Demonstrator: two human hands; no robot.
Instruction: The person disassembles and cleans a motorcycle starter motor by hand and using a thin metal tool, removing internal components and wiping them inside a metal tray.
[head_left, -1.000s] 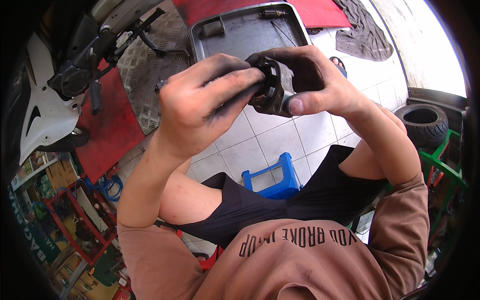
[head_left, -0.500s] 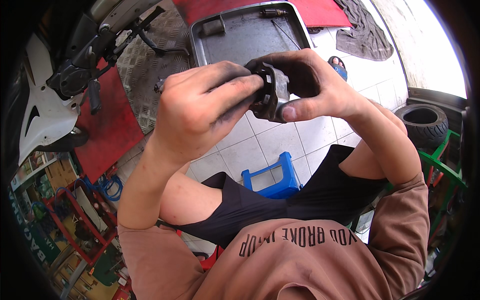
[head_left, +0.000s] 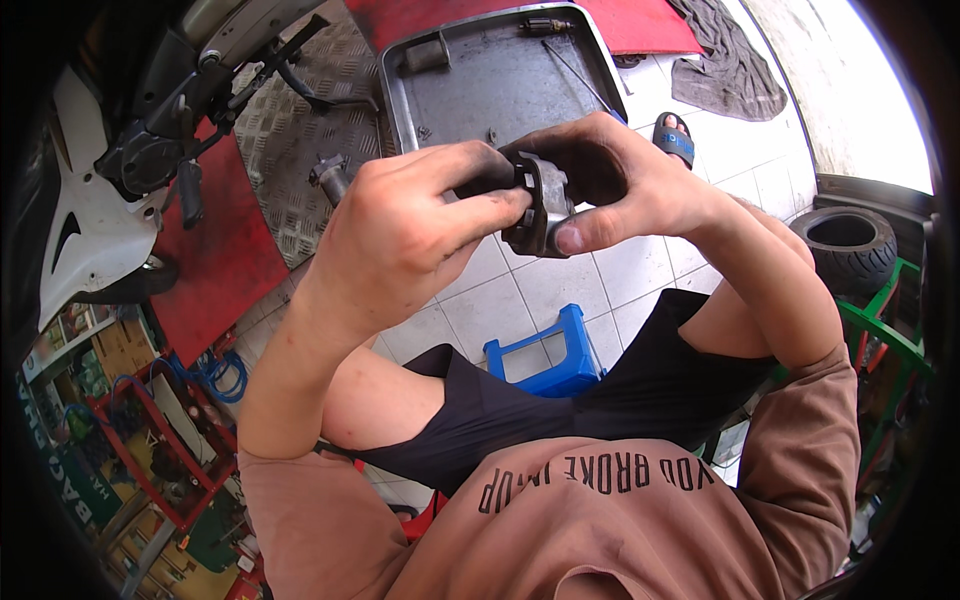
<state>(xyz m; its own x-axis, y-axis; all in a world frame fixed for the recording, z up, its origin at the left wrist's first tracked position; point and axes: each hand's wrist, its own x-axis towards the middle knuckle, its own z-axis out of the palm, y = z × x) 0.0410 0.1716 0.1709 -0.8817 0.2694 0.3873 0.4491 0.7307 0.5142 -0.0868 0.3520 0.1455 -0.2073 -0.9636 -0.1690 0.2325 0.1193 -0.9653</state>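
I hold a dark grey metal part with a slotted rim (head_left: 548, 200) between both blackened hands, just below the near edge of a metal tray (head_left: 460, 90). My left hand (head_left: 410, 230) grips it from the left, fingertips pressed into its slotted side and partly hidden. My right hand (head_left: 645, 185) wraps round it from the right, thumb on its lower edge and fingers over the top. In the tray lie a cylindrical piece (head_left: 428, 56), a small dark part (head_left: 548, 26) and a slim rod (head_left: 572, 72). Another metal cylinder (head_left: 330, 176) shows just beyond my left hand.
A motorcycle (head_left: 150, 110) stands upper left by red mats (head_left: 210, 270) and chequer plate. A blue plastic step stool (head_left: 545, 370) is between my legs. My sandalled foot (head_left: 673, 138), a grey cloth (head_left: 720, 80), a tyre (head_left: 850, 250) and green frame are at right; tool racks at lower left.
Both hands and the part have moved down toward my body, uncovering more of the tray and the cylinder at left. The grip continues, with the left fingers slightly shifted.
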